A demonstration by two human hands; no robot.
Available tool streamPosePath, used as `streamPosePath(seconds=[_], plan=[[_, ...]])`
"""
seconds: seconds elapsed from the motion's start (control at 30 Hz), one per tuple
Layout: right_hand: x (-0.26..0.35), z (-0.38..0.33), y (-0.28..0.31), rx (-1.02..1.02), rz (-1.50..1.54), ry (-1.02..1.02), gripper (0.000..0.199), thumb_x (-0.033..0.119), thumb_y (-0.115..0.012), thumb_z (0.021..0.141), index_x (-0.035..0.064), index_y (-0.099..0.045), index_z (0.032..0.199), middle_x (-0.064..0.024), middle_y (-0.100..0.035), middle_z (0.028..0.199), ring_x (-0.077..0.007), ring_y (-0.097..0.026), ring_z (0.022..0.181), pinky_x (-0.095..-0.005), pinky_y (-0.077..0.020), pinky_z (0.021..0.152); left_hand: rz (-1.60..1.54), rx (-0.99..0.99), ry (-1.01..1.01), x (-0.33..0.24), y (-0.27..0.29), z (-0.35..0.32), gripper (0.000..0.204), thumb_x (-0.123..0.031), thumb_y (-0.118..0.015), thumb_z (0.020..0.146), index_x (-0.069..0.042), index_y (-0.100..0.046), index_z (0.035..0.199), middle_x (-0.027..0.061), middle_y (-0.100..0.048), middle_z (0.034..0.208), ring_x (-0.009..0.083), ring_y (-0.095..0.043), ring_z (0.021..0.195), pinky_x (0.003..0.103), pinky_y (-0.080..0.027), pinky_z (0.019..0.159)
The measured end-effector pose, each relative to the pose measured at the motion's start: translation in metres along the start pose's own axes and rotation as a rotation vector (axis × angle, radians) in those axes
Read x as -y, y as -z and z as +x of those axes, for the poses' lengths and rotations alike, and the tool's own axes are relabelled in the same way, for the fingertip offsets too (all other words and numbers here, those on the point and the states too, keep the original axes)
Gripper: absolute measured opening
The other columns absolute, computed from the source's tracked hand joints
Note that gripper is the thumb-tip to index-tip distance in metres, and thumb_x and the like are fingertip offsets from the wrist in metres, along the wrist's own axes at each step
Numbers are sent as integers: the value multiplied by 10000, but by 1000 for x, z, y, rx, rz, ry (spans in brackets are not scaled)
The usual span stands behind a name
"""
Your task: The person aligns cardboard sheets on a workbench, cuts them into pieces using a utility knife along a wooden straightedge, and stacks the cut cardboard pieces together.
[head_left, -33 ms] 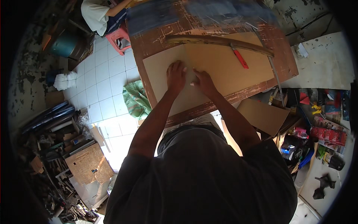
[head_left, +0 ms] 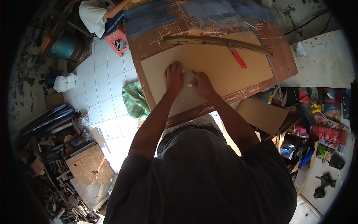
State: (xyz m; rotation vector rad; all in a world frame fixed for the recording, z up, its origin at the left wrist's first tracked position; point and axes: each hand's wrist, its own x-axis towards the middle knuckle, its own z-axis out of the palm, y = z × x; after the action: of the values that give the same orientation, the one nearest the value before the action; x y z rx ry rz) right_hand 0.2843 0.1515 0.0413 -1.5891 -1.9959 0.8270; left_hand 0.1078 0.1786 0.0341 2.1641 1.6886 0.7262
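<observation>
My left hand [head_left: 174, 79] lies flat, palm down, on a greyish sheet of board [head_left: 186, 100] at the left of the table. My right hand [head_left: 202, 83] rests beside it, thumb and index finger apart, close to the line where the grey sheet meets a tan sheet of board [head_left: 216, 63]. Nothing shows in either hand. A red-handled cutter knife [head_left: 238, 59] lies on the tan sheet, its blade end against a long dark wooden strip [head_left: 212, 40]. That strip lies across the far part of the sheets.
The worn brown table [head_left: 285, 69] carries dark sheets at its far side. A person [head_left: 94, 16] sits at far left by a pink stool [head_left: 116, 39]. A green sack [head_left: 135, 100] touches the table's left side. Brown board [head_left: 261, 114] and cluttered shelves stand right; scrap wood [head_left: 63, 186] lies left.
The whole view has shifted very slightly. Both hands keep almost the same place and shape on the board.
</observation>
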Motion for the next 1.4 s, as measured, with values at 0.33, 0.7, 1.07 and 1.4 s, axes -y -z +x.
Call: streamPosePath(seconds=[0.33, 0.7, 1.07, 1.4], plan=[[-68, 21, 102, -464, -232, -128, 474, 143, -754, 828, 42, -592, 1261, -196, -569, 1077, -360, -580, 1046, -449, -510, 857, 301, 61, 88, -13, -8, -2, 453, -314, -478, 1023, -149, -449, 1444, 45, -391, 1511, 301, -315, 1427, 500, -264, 1184], [-168, 23, 179, -307, -336, -55, 358, 119, -774, 792, 20, -613, 1097, -191, -602, 1031, -392, -584, 975, -487, -505, 857, 342, 115, 146, -16, -11, 0, 477, -331, -435, 1040, -159, -425, 1485, 36, -357, 1555, 291, -269, 1464, 479, -224, 1213], [-246, 113, 262, -473, -441, -111, 348, 121, -788, 781, 78, -680, 1110, -141, -650, 1074, -376, -597, 1046, -479, -509, 877, 341, 94, 152, -17, -8, 0, 474, -319, -443, 1038, -162, -428, 1484, 45, -364, 1552, 293, -270, 1463, 469, -214, 1220], [-231, 100, 263, -386, -500, 142, 490, 222, -751, 839, 70, -579, 1272, -151, -608, 1210, -369, -568, 1134, -471, -496, 951, 326, 92, 148, -18, -5, -4, 494, -300, -488, 1013, -163, -414, 1482, 48, -373, 1536, 305, -286, 1447, 479, -216, 1220]])
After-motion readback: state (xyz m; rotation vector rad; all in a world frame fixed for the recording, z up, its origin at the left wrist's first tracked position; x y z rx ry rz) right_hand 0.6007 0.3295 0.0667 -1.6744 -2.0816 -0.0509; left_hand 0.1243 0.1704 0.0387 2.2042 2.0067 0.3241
